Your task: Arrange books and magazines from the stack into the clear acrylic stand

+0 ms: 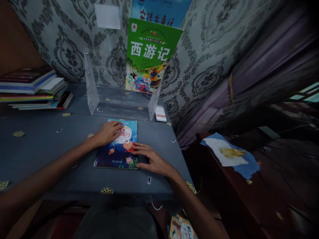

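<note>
Fish-cover paperback (118, 156) flat on the tabletop (50, 141), between its front edge and the clear rack (117, 110), toward the right edge; "龙门" readable, rest of title partly under left hand (109, 132), palm down, fingers slightly spread, gripping nothing. Right hand (152, 159): fingers parted, half bent, tips touching the cover's right side, no grip. Toward the far edge, upright green book (152, 51) reads "西游记", blue book (161, 10) above it "安徒生童话".
</note>
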A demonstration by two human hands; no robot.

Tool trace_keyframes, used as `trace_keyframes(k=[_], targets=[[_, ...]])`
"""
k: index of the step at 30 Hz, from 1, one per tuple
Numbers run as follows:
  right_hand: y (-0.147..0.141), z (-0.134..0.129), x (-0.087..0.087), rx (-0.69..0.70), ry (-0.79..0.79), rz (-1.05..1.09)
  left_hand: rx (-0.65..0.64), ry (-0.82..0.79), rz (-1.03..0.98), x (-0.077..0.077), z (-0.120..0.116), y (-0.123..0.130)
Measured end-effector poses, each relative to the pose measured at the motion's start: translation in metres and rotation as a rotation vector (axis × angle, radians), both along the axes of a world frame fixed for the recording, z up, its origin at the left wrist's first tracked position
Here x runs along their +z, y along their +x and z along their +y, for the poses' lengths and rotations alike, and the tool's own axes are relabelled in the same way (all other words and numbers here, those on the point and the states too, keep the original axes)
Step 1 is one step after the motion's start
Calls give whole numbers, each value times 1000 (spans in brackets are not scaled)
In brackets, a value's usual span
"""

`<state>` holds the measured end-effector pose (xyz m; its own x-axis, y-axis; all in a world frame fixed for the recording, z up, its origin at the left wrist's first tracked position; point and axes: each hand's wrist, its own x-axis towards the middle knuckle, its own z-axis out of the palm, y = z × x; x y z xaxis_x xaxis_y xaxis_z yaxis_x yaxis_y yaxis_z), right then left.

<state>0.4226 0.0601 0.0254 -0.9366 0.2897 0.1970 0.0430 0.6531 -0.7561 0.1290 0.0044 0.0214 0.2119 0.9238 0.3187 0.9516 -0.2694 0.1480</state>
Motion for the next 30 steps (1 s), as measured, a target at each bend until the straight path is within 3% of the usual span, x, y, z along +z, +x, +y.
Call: trace_keyframes(k=[4,9,15,20,30], targets=[[-10,4,5,-44,84,3,71,23,-18,-9,4,-2],[-47,20,12,-135,308,-101,100,37,-49,-17,2,1],[-83,48,-4,-295,434,-199,111,50,-73,-16,1,3],[-84,57,-16,-401,429,-195,224,22,-44,-11,-4,10],[-78,64,-16,-384,431,-231,321,-46,-80,-5,-6,6]])
